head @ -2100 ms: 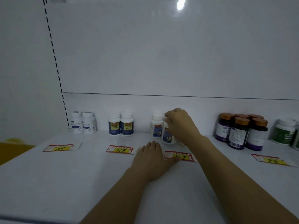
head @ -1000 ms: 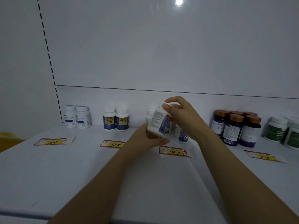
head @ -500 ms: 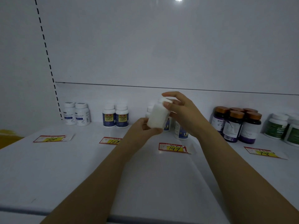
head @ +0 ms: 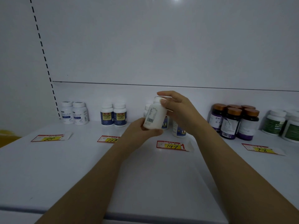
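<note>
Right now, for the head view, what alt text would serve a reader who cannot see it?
A white bottle, barcode toward the camera, is held above a white shelf: left hand grips its base, right hand pinches its cap. More bottles and price tags line the shelf.

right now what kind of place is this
Probably a pharmacy or health shop: grouped supplement bottles on a white shelf, a handwritten price tag before each group.

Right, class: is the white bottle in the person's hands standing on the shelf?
No, the left hand and right hand hold the white bottle tilted in the air above the shelf.
</note>
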Motion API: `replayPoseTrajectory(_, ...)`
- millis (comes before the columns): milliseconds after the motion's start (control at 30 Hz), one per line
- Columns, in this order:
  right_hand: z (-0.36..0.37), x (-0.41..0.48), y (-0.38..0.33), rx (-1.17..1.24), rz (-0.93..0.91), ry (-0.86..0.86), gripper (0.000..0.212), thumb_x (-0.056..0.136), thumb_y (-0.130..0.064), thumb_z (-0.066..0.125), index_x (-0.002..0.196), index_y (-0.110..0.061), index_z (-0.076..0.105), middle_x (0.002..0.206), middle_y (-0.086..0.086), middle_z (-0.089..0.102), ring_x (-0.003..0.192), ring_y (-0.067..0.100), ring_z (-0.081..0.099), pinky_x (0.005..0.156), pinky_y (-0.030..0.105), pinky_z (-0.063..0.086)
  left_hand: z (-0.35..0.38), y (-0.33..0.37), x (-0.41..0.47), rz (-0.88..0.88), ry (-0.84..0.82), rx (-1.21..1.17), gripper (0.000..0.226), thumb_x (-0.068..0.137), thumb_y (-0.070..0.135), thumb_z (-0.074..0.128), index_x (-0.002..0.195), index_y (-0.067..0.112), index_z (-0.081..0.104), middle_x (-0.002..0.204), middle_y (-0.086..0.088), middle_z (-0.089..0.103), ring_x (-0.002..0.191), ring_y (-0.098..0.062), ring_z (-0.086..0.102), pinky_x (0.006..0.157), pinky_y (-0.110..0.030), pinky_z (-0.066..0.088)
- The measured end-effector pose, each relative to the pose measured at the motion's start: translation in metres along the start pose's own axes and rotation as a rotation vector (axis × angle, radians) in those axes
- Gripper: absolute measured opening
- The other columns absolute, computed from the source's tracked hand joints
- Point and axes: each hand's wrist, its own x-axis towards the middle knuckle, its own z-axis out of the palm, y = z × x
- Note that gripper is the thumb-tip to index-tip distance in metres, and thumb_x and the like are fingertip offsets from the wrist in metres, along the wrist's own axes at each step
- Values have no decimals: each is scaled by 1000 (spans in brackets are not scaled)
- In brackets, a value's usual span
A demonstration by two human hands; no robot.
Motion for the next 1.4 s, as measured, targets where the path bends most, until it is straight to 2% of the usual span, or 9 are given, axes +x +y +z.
replayPoseTrajectory(200,9,0,0,-43,40,-41,21,94,-29,54,114,-25,62,110,-2,65,105,17,64,91,38,54,-2,-2,-1,26,150,102,53,70,27,81,106,21,43,90,15,53,76,2,53,55,-8,45)
replayPoseTrajectory(333,6,0,1,-76,19,4,17,94,-23,56,109,-24,63,105,2,68,98,18,68,86,38,57,-1,-1,-1,1,106,49,58,70,27,81,110,20,39,94,11,55,76,2,55,57,-9,46)
replayPoseTrajectory(467,-3,-1,3,-62,26,3,19,96,-19,52,109,-26,63,109,4,67,99,20,67,87,38,56,-3,5,-2,-43,-14,-57,46,82,26,70,120,21,46,110,3,60,85,-1,57,77,-17,43)
replayPoseTrajectory(600,-1,-1,2,-28,42,-56,19,97,-18,48,106,-27,63,111,1,65,102,18,65,86,32,56,-3,1,-1,23,24,24,40,77,26,75,112,23,54,100,10,63,83,2,59,64,-9,44)
replayPoseTrajectory(700,3,-2,0,-155,8,-65,11,95,-28,53,100,-34,61,101,-7,67,94,11,67,78,25,57,-2,-3,0,29,100,76,50,70,27,81,108,23,48,101,8,60,86,-6,60,68,-11,46)
replayPoseTrajectory(800,2,-1,0,-221,19,-56,10,93,-27,56,99,-34,61,96,-7,69,91,12,68,80,29,58,-1,-4,-1,31,111,146,55,66,30,84,106,23,46,98,9,58,85,-6,58,66,-10,44)
replayPoseTrajectory(967,1,0,0,-270,26,-60,12,93,-27,57,104,-31,61,96,-7,68,92,15,68,84,33,57,0,-4,0,15,103,171,58,64,32,84,105,24,45,97,10,57,83,-5,57,65,-10,43)
replayPoseTrajectory(1167,3,-2,-3,-317,-26,-75,13,93,-30,56,105,-35,60,105,-5,66,93,10,66,79,27,57,-1,-3,-1,30,94,188,60,66,32,83,111,20,45,103,7,57,93,-11,58,75,-18,45)
replayPoseTrajectory(1400,3,-3,-4,-365,-16,-61,14,93,-30,56,105,-38,56,106,-2,65,86,5,65,74,21,57,0,-2,1,41,84,148,57,65,33,83,106,24,44,95,12,56,83,-4,57,65,-11,44)
